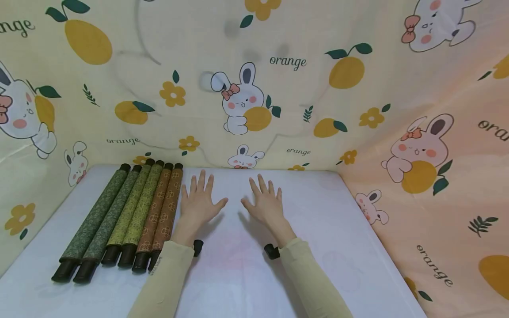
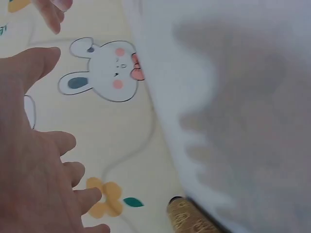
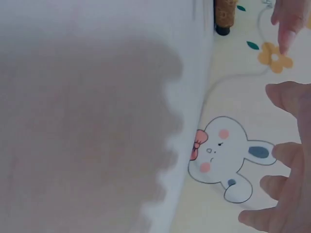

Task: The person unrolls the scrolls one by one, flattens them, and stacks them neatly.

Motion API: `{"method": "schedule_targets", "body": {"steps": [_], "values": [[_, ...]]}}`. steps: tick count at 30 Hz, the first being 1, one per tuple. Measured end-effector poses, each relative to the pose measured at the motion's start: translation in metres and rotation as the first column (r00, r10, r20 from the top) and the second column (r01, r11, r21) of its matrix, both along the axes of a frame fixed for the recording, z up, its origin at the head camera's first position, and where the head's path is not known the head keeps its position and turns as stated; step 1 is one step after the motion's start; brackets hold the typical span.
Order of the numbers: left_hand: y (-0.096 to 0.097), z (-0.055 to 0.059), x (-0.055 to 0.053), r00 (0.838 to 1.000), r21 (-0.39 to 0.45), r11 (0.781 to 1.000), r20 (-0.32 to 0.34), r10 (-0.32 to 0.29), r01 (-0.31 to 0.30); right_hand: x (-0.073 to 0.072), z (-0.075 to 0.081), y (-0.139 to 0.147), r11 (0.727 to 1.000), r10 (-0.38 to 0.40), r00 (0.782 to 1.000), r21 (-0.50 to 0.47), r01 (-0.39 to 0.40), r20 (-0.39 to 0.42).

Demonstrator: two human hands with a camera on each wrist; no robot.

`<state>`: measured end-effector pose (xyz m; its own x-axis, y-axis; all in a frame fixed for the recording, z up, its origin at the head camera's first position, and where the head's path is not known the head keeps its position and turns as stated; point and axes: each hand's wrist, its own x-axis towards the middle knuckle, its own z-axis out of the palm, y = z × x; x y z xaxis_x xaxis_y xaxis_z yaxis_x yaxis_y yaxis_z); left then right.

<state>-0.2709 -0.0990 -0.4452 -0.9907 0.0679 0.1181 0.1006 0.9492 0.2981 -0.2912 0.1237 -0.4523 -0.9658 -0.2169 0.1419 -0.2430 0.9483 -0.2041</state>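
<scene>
Two dark green rolls [image 1: 96,216] lie leftmost on the counter [image 1: 242,274], followed by two yellow-green rolls [image 1: 128,210] and two brown rolls [image 1: 169,205]. All six lie toward nine o'clock from your left hand [image 1: 199,207], fingers spread. Your right hand [image 1: 268,205], at its three o'clock, is likewise spread.

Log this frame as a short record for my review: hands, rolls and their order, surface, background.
Left grip: fingers spread, holding nothing; nearest the brown rolls
Right grip: fingers spread, holding nothing
Roll count: six, dark-ended, side by side
Order, left to right: two dark green rolls, two yellow-green rolls, two brown rolls
Surface: white table
Background: cloth printed with rabbits, oranges, flowers
</scene>
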Motion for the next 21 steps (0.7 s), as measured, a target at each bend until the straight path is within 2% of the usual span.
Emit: {"method": "schedule_targets", "body": {"steps": [4,6,9,12,14,19,21], "values": [[-0.007,0.011,0.001,1.0,0.002,1.0,-0.018,-0.017,0.017,0.0,0.005,-0.005,0.998,0.026,0.999,-0.053,-0.028,-0.032],[-0.013,0.019,0.002,0.999,0.014,0.999,-0.013,-0.035,0.035,0.0,0.01,-0.008,0.992,0.052,0.998,-0.113,-0.057,-0.045],[-0.025,0.033,0.004,0.997,0.059,0.995,0.018,-0.077,0.076,0.0,0.018,-0.014,0.964,0.096,0.995,-0.247,-0.102,-0.036],[-0.042,0.041,0.003,0.991,0.1,0.987,0.033,-0.132,0.128,-0.002,0.021,-0.023,0.909,0.146,0.989,-0.393,-0.141,-0.018],[-0.054,0.043,0.002,0.985,0.112,0.98,0.035,-0.168,0.163,-0.003,0.021,-0.03,0.862,0.181,0.983,-0.479,-0.163,-0.008],[-0.085,0.047,0.002,0.974,0.12,0.968,0.024,-0.225,0.221,-0.004,0.019,-0.051,0.75,0.243,0.97,-0.638,-0.173,0.022],[-0.098,0.047,0.001,0.973,0.132,0.965,0.02,-0.231,0.226,-0.004,0.018,-0.06,0.717,0.255,0.966,-0.676,-0.167,0.032]]}}
